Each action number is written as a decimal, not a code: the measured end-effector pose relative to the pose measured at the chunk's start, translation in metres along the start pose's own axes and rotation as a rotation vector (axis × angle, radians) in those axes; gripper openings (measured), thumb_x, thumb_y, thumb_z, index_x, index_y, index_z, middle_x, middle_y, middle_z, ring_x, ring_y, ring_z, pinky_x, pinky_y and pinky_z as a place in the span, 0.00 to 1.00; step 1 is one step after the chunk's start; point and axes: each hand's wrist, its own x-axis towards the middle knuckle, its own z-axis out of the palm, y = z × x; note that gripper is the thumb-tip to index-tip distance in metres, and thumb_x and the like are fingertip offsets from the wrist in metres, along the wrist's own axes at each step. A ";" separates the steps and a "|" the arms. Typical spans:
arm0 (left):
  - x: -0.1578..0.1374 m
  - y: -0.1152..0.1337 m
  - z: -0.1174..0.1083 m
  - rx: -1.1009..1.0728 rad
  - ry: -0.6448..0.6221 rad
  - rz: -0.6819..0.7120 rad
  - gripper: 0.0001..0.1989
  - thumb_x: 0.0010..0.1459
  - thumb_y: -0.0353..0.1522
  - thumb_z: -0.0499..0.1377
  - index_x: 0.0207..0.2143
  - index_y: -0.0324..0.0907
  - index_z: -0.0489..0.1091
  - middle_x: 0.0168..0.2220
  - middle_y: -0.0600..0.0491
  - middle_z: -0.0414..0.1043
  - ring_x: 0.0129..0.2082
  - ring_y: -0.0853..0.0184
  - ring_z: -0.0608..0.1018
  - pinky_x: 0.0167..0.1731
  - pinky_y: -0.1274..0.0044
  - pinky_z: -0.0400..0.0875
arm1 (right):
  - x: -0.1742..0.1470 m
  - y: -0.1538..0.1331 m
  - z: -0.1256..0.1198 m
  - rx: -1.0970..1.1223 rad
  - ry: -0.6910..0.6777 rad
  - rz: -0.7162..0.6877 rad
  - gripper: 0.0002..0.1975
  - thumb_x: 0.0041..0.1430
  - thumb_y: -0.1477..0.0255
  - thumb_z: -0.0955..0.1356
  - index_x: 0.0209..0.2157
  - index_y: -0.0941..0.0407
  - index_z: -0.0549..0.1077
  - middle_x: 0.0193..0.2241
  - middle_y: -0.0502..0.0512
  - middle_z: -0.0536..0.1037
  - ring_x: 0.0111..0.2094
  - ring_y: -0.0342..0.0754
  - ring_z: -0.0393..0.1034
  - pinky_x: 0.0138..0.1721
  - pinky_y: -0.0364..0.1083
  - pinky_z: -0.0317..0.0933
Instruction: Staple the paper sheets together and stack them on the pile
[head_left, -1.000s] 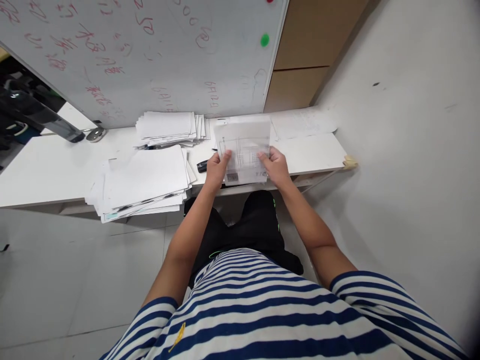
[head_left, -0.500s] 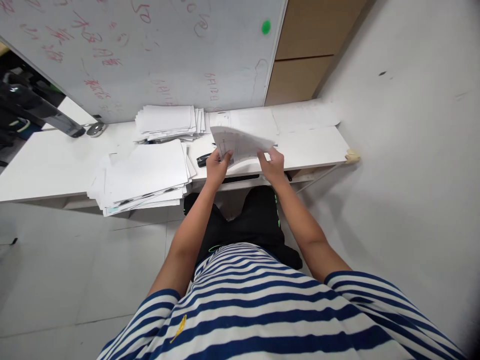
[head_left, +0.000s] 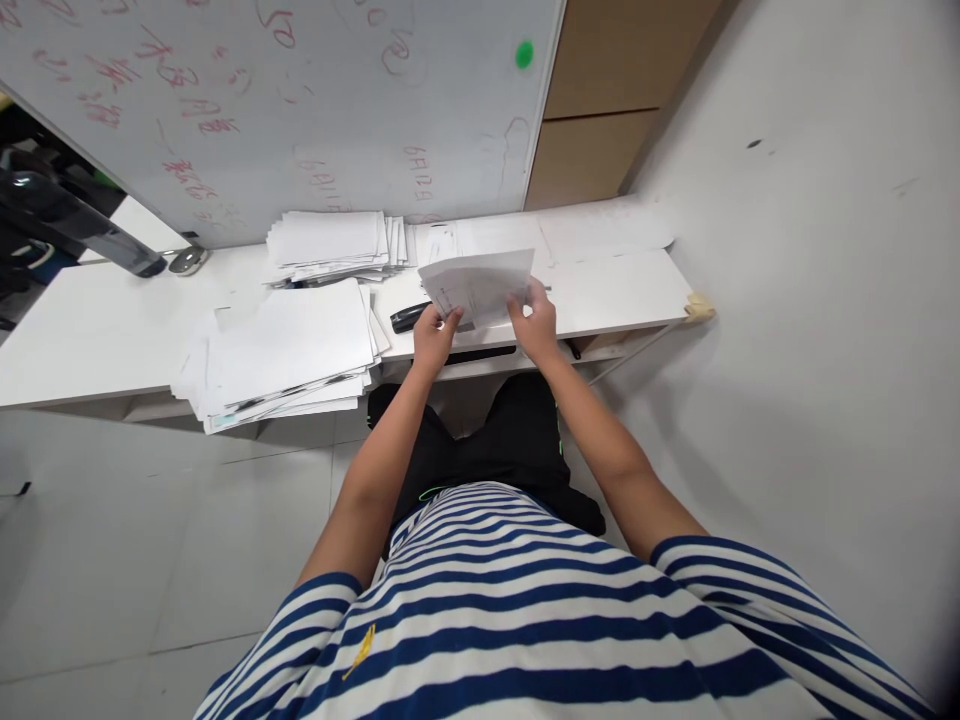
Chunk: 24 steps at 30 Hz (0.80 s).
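Note:
Between my hands is a sheet of paper (head_left: 484, 282) with faint print, raised and tilted above the desk's front edge; whether it is one sheet or more I cannot tell. My left hand (head_left: 435, 338) pinches its lower left corner, thumb on the near face. On the other side, my right hand (head_left: 535, 318) grips the right edge, its thumb also in front and the fingers mostly behind. A black object (head_left: 409, 318), elongated and partly hidden by the paper, lies just left of my left hand.
A large paper stack (head_left: 292, 340) overhangs the front of the white desk (head_left: 105, 325), with a second stack (head_left: 330, 238) behind it. A computer mouse (head_left: 187, 261) and dark bottle (head_left: 112, 235) are at the left. Behind stands a whiteboard (head_left: 450, 100); a wall (head_left: 810, 350) is to the right.
The paper has gone from curled and folded over on the right to more upright and flat. My right hand has shifted slightly left and up along its edge.

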 end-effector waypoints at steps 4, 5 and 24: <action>0.002 0.006 0.001 0.004 0.030 0.026 0.16 0.62 0.46 0.58 0.36 0.43 0.75 0.35 0.51 0.75 0.36 0.65 0.75 0.37 0.75 0.66 | -0.001 -0.001 0.003 0.012 0.010 0.028 0.29 0.62 0.47 0.63 0.55 0.51 0.69 0.48 0.59 0.79 0.48 0.55 0.74 0.55 0.58 0.67; 0.002 0.007 0.001 0.005 0.039 0.050 0.16 0.63 0.47 0.58 0.35 0.43 0.74 0.34 0.51 0.75 0.36 0.65 0.74 0.37 0.75 0.66 | -0.001 0.000 0.004 0.009 0.025 0.015 0.28 0.63 0.47 0.63 0.55 0.52 0.69 0.48 0.59 0.79 0.49 0.55 0.74 0.55 0.58 0.66; -0.004 -0.019 0.012 -0.133 -0.053 -0.105 0.13 0.58 0.40 0.62 0.42 0.44 0.74 0.41 0.50 0.78 0.41 0.63 0.77 0.40 0.74 0.70 | -0.015 0.030 0.015 -0.027 0.034 0.137 0.24 0.62 0.50 0.64 0.53 0.50 0.65 0.44 0.59 0.79 0.42 0.54 0.75 0.49 0.58 0.68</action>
